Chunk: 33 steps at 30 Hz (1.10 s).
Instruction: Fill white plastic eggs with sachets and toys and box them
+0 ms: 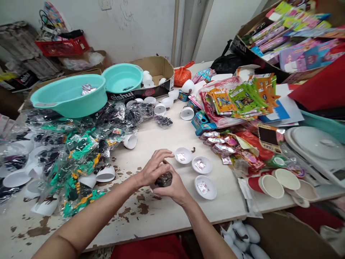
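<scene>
Above the table's front middle, both my hands are closed around a dark plastic-wrapped packet [164, 179]. My left hand [151, 168] curls over it from above, and my right hand [174, 187] grips it from the right. A pale rim shows beneath, but the fingers hide most of it. Just right of them, three white egg-shaped half shells lie with their hollows up: a far one [185, 151], a middle one [208, 169] and a near one [199, 194]. Each holds a small shiny pink-and-white sachet. A small brown bit [193, 149] lies beside the far shell.
Bagged green and black toys [78, 151] and white shells crowd the left. Behind stand a large turquoise basin [67, 95], a smaller basin [122, 73] and a cardboard box [161, 64]. Snack packets [242, 99] and paper cups [272, 187] cover the right. White shells [244, 233] lie below the table edge.
</scene>
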Motion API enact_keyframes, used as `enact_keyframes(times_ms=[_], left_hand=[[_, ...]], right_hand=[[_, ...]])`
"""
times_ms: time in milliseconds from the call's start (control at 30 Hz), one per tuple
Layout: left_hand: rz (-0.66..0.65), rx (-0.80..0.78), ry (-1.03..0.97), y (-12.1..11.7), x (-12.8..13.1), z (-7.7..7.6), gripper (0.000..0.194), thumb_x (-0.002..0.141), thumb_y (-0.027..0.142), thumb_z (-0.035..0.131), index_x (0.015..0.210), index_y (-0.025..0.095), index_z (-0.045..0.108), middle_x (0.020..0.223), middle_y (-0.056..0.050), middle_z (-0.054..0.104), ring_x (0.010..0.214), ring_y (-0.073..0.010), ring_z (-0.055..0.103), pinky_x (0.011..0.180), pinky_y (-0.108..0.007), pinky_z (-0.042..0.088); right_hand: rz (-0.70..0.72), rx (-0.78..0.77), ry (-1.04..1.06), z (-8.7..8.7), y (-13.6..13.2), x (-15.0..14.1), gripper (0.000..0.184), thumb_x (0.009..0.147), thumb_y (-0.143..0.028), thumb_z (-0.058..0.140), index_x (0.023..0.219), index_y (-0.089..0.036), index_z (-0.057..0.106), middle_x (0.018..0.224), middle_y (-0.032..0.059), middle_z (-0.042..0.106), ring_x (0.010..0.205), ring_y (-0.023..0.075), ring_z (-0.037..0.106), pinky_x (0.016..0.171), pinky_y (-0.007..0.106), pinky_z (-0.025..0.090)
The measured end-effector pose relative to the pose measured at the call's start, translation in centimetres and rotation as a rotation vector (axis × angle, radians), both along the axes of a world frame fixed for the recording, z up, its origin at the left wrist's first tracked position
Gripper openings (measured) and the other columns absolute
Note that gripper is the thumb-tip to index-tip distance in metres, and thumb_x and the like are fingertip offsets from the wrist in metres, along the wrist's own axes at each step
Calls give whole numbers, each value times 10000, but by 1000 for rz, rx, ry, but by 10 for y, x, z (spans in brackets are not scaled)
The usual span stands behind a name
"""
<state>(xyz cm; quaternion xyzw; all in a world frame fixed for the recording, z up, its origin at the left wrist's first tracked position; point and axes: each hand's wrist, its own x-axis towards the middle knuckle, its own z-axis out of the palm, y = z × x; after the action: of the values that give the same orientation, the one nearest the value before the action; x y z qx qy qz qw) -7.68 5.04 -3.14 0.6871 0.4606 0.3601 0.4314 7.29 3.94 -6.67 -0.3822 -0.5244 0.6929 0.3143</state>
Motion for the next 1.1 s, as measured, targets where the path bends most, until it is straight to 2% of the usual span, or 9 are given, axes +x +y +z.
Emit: enact_keyframes(times_ms=[67, 167, 300, 467, 600, 700, 800, 933, 1100], left_hand=[[-106, 14, 72, -3, 1, 10, 372, 940, 365, 427, 1266, 231, 548, 1374, -78, 521, 1355, -251, 364, 1164, -460, 202], [-246, 72, 49, -17, 5, 25, 391, 951, 280, 387, 1322, 232, 500, 1319, -66, 590, 1274, -210, 492, 1165, -419, 233], [-184, 227, 2, -35, 8, 27, 427, 951, 269, 353, 1363, 228, 456, 1349, -82, 569, 1305, -226, 471, 1175, -455, 188], [54, 26, 149, -15, -35, -13, 583, 943, 412, 341, 1477, 192, 261, 1486, -126, 396, 1374, -269, 356, 1120, -471, 299], [274, 20, 733, 21, -103, -50, 399, 875, 180, 443, 1253, 131, 559, 1336, -193, 541, 1410, -329, 277, 1140, -573, 151], [256, -21, 794, 34, -133, -63, 261, 815, 84, 468, 964, 155, 671, 991, -170, 692, 1329, -327, 403, 1111, -571, 211], [342, -245, 494, 23, -127, -70, 128, 836, 228, 527, 855, 188, 647, 719, -74, 667, 1041, -292, 596, 995, -513, 380], [394, -503, 252, -13, -92, -94, 312, 815, 433, 536, 850, 140, 638, 693, -48, 655, 644, -187, 611, 670, -330, 503], [558, -538, 278, -41, -75, -112, 384, 839, 470, 468, 915, 135, 642, 830, -75, 667, 755, -197, 624, 709, -315, 496]], right_hand=[[31, 52, -17, 6, -3, 0, 731, 504, -179, 830, 1186, -209, 569, 1180, 57, 635, 1092, 290, 591, 943, 436, 475], [76, 127, -34, 18, -9, 3, 584, 528, -155, 802, 1081, -223, 628, 1094, 51, 668, 1023, 283, 626, 880, 414, 513], [125, 151, -45, 27, -11, 6, 509, 534, -141, 792, 1012, -237, 646, 1058, 35, 677, 997, 269, 632, 854, 385, 512], [-33, -17, -134, 8, -8, 8, 558, 505, -254, 849, 981, -214, 560, 934, 18, 676, 844, 231, 638, 762, 339, 501], [-110, -76, -227, -5, -9, 20, 570, 524, -335, 859, 978, -217, 535, 850, -5, 669, 803, 216, 627, 748, 322, 479], [-105, -102, -185, -7, -12, 29, 606, 513, -338, 873, 1001, -218, 534, 894, 3, 679, 829, 217, 635, 760, 314, 484], [-115, -120, -140, -8, -15, 37, 657, 504, -332, 885, 1052, -219, 541, 962, 18, 685, 890, 227, 642, 799, 318, 489], [-126, -137, -132, -10, -23, 46, 715, 482, -330, 894, 1101, -216, 557, 991, 31, 687, 923, 240, 645, 827, 339, 496], [-155, -166, -188, -15, -39, 61, 710, 441, -340, 902, 1056, -211, 572, 1030, 49, 678, 922, 249, 646, 836, 360, 501]])
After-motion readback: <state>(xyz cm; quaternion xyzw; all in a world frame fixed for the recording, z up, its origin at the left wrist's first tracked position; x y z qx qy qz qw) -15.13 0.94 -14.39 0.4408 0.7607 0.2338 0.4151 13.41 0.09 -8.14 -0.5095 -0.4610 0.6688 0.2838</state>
